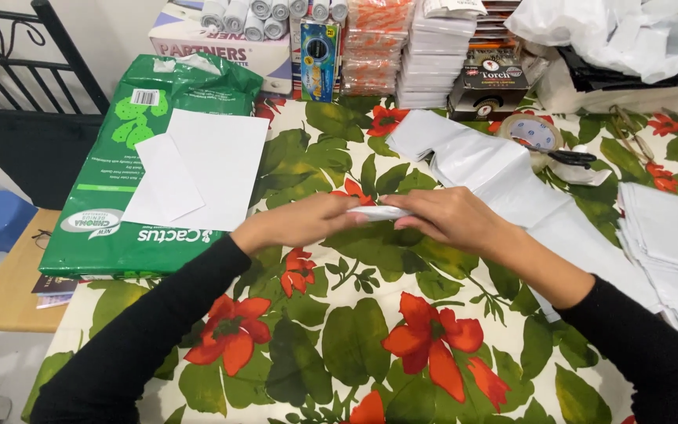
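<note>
Pinching a small folded white paper (pixel 378 212) between our left hand (pixel 300 222) and right hand (pixel 449 217), we kept it mid-table above the floral tablecloth (pixel 339 330), fingers closed to hold its fold flat.

Small shop counter: stacked packaged goods (pixel 433 55), tape roll (pixel 534 132), floral tablecloth (pixel 339 338).

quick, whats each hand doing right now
Left hand: closed on one end of a small folded white paper.
Right hand: closed on the other end of the same paper.
</note>
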